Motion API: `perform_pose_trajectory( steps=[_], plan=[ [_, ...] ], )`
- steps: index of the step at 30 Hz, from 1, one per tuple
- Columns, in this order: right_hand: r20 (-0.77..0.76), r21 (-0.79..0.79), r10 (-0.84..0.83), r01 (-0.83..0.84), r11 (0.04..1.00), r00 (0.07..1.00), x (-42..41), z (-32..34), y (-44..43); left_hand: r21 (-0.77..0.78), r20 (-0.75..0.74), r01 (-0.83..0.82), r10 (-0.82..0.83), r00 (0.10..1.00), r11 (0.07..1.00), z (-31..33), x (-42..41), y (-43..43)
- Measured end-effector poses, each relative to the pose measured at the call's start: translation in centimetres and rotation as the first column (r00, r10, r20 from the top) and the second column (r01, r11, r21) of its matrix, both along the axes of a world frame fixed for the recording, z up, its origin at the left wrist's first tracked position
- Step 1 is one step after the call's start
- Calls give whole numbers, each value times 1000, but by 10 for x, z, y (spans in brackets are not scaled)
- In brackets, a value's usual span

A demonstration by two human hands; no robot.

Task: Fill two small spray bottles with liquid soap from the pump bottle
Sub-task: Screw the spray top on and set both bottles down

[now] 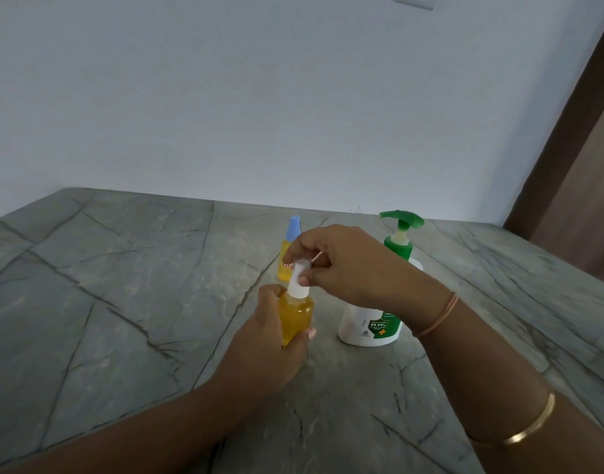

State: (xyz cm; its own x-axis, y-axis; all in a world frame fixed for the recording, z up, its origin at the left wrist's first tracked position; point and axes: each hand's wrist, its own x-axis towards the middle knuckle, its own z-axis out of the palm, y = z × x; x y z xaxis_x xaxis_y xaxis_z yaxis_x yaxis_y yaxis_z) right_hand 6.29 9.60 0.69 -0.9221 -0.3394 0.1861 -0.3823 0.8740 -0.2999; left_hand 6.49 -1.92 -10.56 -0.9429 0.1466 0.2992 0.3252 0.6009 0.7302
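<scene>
Capping is in hand: left hand (276,331) grips the filled spray bottle (295,316); right hand (341,265) pinches its white spray cap (299,280). Next: tighten fully.

- Right hand (345,265): bare, short plain nails on the fingers (305,280).
- Thin peach-orange thread band (439,314), a couple of strands, round the right wrist.
- Plain shiny gold-coloured metal bangle (519,436), narrow and smooth, further up the right forearm.
- Left hand (270,333): bare, short pale thumbnail; left forearm bare down to the frame edge.
</scene>
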Motion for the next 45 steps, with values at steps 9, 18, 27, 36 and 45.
perform_pose_trajectory(
  steps=[9,18,27,36,45],
  plan=[
    [160,-209,-16,50,977,987,2,-19,-1,2,-12,25,-25,1000,1000,-1,0,-2],
    [-164,-388,-244,165,907,956,3,-61,-8,18,-49,61,-60,997,998,-11,-6,-2],
    [188,-624,20,104,775,982,5,-67,3,47,-76,92,-88,993,995,-17,-13,-1],
    [221,-705,-73,211,677,973,2,-81,-6,74,-129,106,-96,987,992,-15,-9,-5],
    [55,-814,70,4,581,996,5,-74,-3,58,-136,153,-144,980,987,-15,-14,-2]
  ],
)
